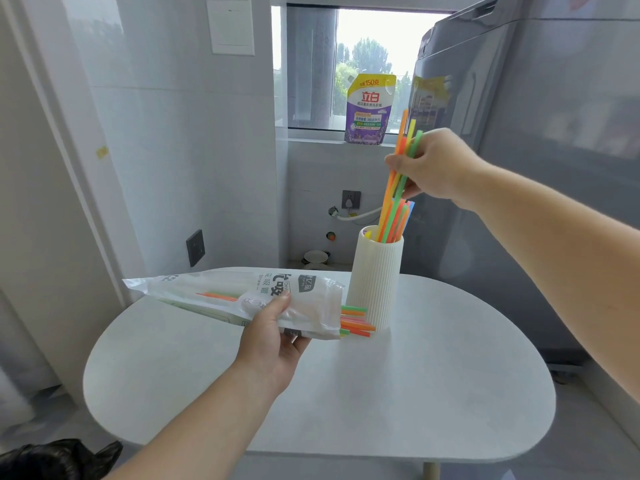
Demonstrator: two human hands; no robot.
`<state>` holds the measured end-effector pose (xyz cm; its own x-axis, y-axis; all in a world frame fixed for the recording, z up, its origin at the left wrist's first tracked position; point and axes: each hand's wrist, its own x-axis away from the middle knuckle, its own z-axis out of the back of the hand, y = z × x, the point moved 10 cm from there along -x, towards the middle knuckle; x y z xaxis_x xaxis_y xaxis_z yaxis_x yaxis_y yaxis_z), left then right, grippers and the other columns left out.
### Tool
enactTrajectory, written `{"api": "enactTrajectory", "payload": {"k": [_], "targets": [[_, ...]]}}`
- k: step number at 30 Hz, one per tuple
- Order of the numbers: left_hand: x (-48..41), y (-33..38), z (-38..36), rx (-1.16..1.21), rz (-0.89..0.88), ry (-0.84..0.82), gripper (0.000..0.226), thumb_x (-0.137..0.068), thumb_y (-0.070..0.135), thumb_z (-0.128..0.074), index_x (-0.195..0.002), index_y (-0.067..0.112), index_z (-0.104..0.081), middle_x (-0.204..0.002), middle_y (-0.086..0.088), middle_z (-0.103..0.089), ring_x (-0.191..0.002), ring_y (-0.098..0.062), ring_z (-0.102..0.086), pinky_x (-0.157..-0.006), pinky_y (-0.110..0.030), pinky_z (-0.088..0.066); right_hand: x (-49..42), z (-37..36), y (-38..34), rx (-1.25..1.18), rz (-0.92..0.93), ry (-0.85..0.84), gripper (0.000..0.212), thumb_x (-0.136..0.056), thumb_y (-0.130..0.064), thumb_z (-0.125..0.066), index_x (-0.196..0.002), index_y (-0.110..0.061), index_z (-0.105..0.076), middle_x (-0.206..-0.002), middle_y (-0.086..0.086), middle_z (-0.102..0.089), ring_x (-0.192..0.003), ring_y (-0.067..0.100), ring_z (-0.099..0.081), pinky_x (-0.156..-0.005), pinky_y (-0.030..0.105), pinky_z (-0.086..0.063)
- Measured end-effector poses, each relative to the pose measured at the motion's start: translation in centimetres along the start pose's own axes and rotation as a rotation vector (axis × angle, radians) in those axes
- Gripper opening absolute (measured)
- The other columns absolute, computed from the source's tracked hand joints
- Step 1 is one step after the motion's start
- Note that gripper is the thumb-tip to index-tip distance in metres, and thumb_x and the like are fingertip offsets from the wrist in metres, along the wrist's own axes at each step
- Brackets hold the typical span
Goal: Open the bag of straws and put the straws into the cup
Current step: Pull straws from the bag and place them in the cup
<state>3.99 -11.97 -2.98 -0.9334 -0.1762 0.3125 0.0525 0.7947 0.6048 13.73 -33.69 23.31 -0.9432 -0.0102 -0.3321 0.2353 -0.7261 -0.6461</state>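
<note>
Risk: my right fingers [398, 165] pinch a straw bunch [393, 188], tips in the cup [375, 275] just below; my left fingers [281, 303] curl round the bag [225, 292], and loose straws [356, 322] poking from its mouth may slide onto the tabletop [415, 375] if I tilt it.

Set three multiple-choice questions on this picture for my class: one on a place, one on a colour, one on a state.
1. Where does the cup stand? A. on a shelf B. on the floor C. on the table
2. What colour is the cup? A. white B. red C. black
3. What state is the bag in? A. sealed B. open, straws poking out C. empty
Answers: 1 C, its base rests on the tabletop; 2 A, its ribbed wall is white; 3 B, coloured straw ends stick out of its end.
</note>
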Motion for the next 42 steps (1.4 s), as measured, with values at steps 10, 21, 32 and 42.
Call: {"api": "enactTrajectory", "payload": {"k": [10, 21, 32, 42], "targets": [[0.1, 0.2, 0.2, -0.002, -0.003, 0.0, 0.038, -0.092, 0.01, -0.069, -0.128, 0.021, -0.062, -0.109, -0.007, -0.078, -0.081, -0.019, -0.078, -0.057, -0.035, -0.062, 0.0, -1.8, 1.4, 0.301, 0.061, 0.096, 0.069, -0.082, -0.062, -0.069, -0.126, -0.01, -0.056, -0.112, 0.003, -0.062, -0.098, 0.022, -0.06, -0.083, 0.039, -0.055], [0.3, 0.0, 0.0, -0.01, 0.009, -0.008, 0.033, -0.093, 0.01, -0.068, -0.124, 0.021, -0.064, -0.101, -0.005, -0.08, -0.085, -0.02, -0.077, -0.058, -0.035, -0.063, -0.2, -1.3, 1.4, 0.004, 0.096, 0.208, 0.066, -0.095, -0.045, -0.061, -0.149, -0.017, -0.034, -0.125, 0.004, -0.063, -0.1, 0.021, -0.066, -0.077, 0.035, -0.058], [0.2, -0.3, 0.0, -0.02, 0.024, -0.01, 0.028, -0.092, 0.01, -0.068, -0.118, 0.021, -0.065, -0.101, -0.006, -0.079, -0.094, -0.024, -0.075, -0.059, -0.035, -0.063, -1.8, -0.9, -2.0, 0.162, 0.207, 0.144, 0.067, -0.098, -0.055, -0.05, -0.155, -0.024, -0.031, -0.144, 0.007, -0.056, -0.091, 0.02, -0.061, -0.08, 0.037, -0.056], [0.3, -0.2, -0.3, -0.015, 0.017, -0.028, 0.03, -0.092, 0.009, -0.067, -0.12, 0.022, -0.064, -0.104, -0.009, -0.078, -0.09, -0.025, -0.075, -0.059, -0.038, -0.064, 0.8, -5.1, 1.1, 0.331, 0.161, -0.07, 0.055, -0.102, -0.053, -0.04, -0.118, -0.009, -0.069, -0.121, 0.013, -0.07, -0.103, 0.028, -0.068, -0.088, 0.043, -0.058]]}}
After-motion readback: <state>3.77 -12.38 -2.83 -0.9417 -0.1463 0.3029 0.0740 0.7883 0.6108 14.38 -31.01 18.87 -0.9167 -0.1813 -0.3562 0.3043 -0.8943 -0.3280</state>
